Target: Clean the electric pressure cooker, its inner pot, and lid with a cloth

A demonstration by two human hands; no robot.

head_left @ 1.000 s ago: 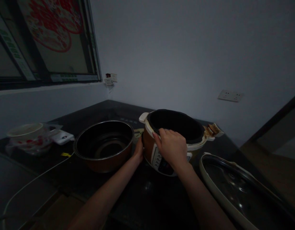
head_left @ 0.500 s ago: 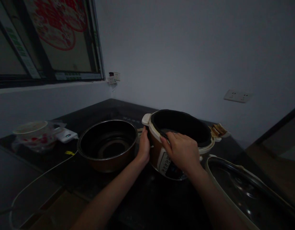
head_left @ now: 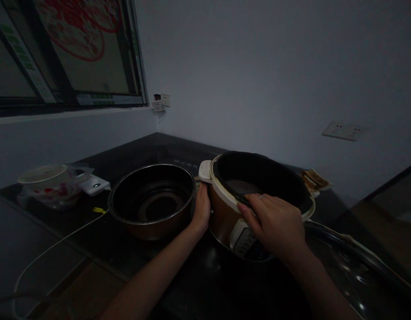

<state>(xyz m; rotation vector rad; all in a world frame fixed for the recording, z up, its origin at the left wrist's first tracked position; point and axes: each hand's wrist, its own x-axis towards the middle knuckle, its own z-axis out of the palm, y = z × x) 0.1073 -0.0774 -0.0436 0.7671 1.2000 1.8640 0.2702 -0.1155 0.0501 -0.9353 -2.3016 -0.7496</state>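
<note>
A brown and white rice cooker (head_left: pixel 221 215) with a dark interior stands lidless on the counter. My left hand (head_left: pixel 201 209) holds its left side, fingers extended under the white side handle (head_left: pixel 205 170). My right hand (head_left: pixel 275 222) is closed over the front rim, thumb outside and the other fingers reaching inside, partly hidden by the hand itself. Below that hand, the control panel (head_left: pixel 247 240) is partly covered. A round dark inner pot (head_left: pixel 152 229) sits just left of my left hand. On the right lies the cooker's lid (head_left: pixel 345 262), partly behind my right forearm.
A bowl in a plastic bag (head_left: pixel 47 186) and a white device (head_left: pixel 95 185) with a cable (head_left: pixel 58 243) are at the left. A brown crumpled item (head_left: pixel 313 180) lies behind the cooker. The wall (head_left: pixel 241 80) bounds the black counter (head_left: pixel 141 149).
The rice cooker has shifted slightly right and toward me, its panel turning a little. My right hand has moved right with the rim. The view has shifted slightly too.
</note>
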